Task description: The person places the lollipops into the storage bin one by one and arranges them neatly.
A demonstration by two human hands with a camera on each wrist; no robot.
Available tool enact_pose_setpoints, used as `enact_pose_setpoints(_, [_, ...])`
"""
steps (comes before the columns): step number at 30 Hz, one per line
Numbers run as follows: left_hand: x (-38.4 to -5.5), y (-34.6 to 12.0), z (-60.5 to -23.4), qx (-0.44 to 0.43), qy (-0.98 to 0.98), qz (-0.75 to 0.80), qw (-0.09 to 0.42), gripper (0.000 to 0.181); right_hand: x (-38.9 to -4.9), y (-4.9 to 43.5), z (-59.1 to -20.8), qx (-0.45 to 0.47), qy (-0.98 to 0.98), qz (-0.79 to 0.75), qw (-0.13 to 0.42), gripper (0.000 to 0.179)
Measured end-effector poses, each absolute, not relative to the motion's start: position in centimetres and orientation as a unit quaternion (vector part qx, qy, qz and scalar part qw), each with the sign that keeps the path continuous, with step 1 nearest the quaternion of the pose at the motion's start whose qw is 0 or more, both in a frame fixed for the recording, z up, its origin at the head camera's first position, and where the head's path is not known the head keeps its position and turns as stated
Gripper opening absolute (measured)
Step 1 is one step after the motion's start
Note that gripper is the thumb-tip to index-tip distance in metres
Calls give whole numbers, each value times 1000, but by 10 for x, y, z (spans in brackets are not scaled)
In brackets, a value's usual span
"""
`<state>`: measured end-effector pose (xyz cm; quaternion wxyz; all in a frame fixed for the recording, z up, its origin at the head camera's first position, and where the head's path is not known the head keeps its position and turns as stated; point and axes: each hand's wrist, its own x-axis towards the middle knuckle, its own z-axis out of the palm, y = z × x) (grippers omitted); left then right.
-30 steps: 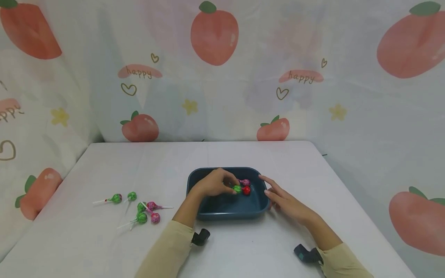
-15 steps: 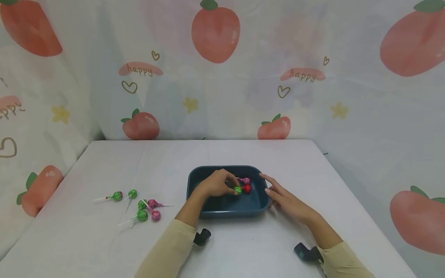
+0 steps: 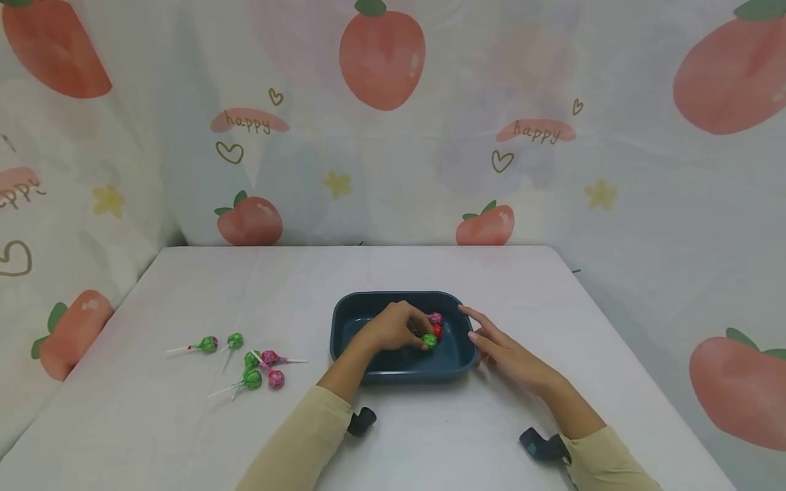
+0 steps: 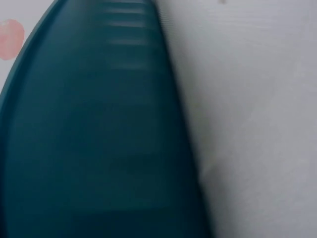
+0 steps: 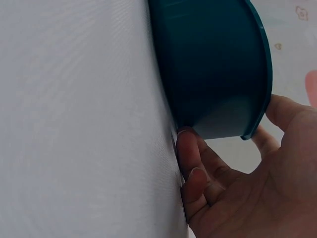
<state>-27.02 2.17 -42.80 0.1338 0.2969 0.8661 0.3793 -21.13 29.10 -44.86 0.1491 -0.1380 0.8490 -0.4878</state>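
A dark blue tray (image 3: 399,377) stands on the white table. My left hand (image 3: 393,329) reaches into it and pinches a green-wrapped lollipop (image 3: 429,340) by the tray floor; the stick is hidden behind the fingers. Right beside that candy lie a red lollipop (image 3: 437,331) and a pink one (image 3: 435,318), both partly covered. At the tray's right end my right hand (image 3: 506,351) touches the rim and outer wall with loosely extended fingers. The right wrist view shows these fingers (image 5: 189,148) low against the wall. Only the tray's side (image 4: 99,148) fills the left wrist view, without the hand.
Several green lollipops (image 3: 252,379) and pink lollipops (image 3: 275,379) lie in a loose group left of the tray, their white sticks pointing various ways. A patterned cloth backdrop (image 3: 424,170) closes off the table's (image 3: 479,436) far side.
My left hand has shifted slightly right inside the tray, bringing the green lollipop against the red one. The right hand stays at the rim. The head view has tilted slightly.
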Motion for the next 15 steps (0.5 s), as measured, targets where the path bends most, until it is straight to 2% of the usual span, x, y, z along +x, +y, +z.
enact_pose_setpoints(15, [-273, 29, -435, 309, 863, 378, 128, 19, -213, 291, -449, -139, 850, -487, 146, 55])
